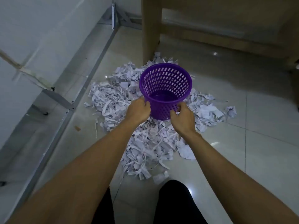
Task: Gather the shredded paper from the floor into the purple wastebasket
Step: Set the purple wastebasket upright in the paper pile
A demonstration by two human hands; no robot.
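The glossy pale tiled floor [234, 143] carries a wide heap of white shredded paper [150, 146], partly hidden beneath the round purple perforated plastic wastebasket [165, 89] standing empty on it. Both bare forearms reach forward; the left hand [137, 110] and right hand [183, 118] curl against the wastebasket's lower wall, fingertips hidden behind it.

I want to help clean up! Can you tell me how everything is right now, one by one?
purple wastebasket: upright on the paper, empty inside.
shredded paper: all spread on the floor, none in the basket.
left hand: touching the basket's lower left side.
right hand: at the basket's lower right side, fingers curled; contact unclear.
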